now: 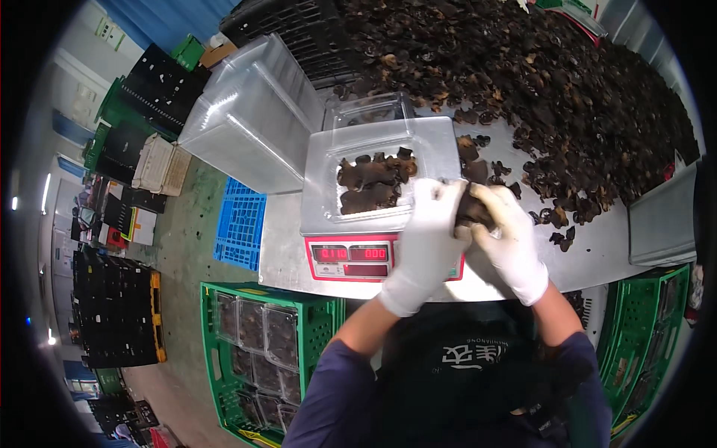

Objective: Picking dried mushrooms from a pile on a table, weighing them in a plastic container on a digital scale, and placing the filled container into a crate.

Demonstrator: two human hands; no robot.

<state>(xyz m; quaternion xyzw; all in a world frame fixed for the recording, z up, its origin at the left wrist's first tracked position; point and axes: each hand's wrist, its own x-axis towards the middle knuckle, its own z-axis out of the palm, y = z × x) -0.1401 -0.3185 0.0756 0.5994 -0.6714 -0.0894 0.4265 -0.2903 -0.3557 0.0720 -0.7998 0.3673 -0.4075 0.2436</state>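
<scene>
Both my hands wear white gloves and meet just right of the scale. My left hand (pixel 432 243) and my right hand (pixel 511 243) close on a dark brown wood ear mushroom (pixel 473 210) between them. To the left, a clear plastic tray (pixel 373 224) rests on the silver platform of a digital scale (pixel 442 142) with a red display panel. Several wood ear pieces (pixel 366 175) lie inside that tray. Loose pieces (pixel 478 170) sit on the metal table right beside the platform. My left forearm passes in front of the panel's right part.
A big heap of wood ears (pixel 508 60) covers the table's far right. Tall stacked clear trays (pixel 254 112) stand at left, near a black crate (pixel 291 37). Green crates (pixel 321 321) flank me below the table edge; the left one holds filled packs (pixel 280 336). A blue pallet (pixel 240 224) lies on the floor.
</scene>
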